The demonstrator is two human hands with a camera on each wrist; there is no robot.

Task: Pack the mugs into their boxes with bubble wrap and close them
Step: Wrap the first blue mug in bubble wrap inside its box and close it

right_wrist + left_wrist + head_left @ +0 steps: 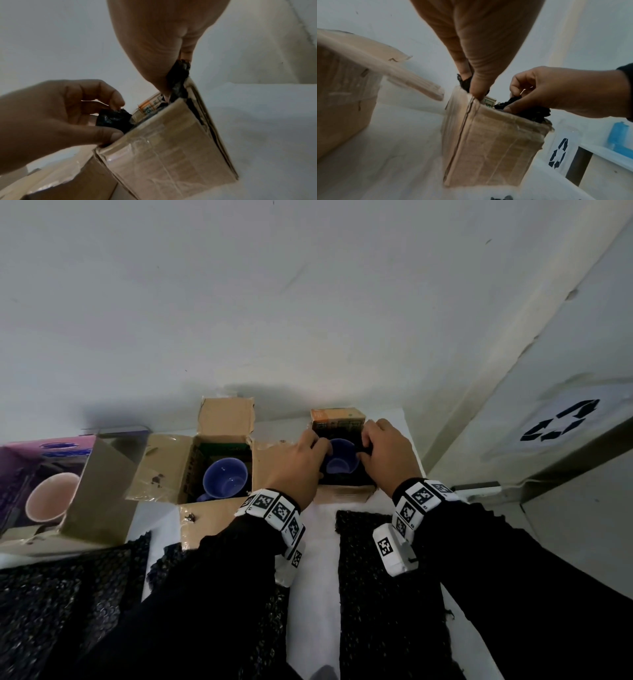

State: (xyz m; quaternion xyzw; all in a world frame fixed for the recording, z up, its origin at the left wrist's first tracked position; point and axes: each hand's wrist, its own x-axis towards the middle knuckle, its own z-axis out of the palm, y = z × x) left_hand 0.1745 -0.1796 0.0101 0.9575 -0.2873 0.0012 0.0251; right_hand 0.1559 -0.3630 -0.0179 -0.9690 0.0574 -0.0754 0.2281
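A small brown box [346, 494] stands open at the back of the white table, and a blue mug [342, 460] sits upright in it. Black bubble wrap [465, 82] lines the box around the mug and sticks up over the rim. My left hand [301, 460] pinches the wrap at the box's left edge between thumb and fingers. On the right edge, my right hand [383, 453] pinches another bunch of the same wrap [178, 75]. The mug's lower part is hidden by the box and the wrap.
To the left stands a larger open brown box [226, 416] with a second blue mug [224, 478]. Further left, a purple box [48, 448] holds a pink mug [51, 501]. Loose black bubble wrap sheets [376, 577] lie near me. A bin with a recycling sign [558, 424] is at right.
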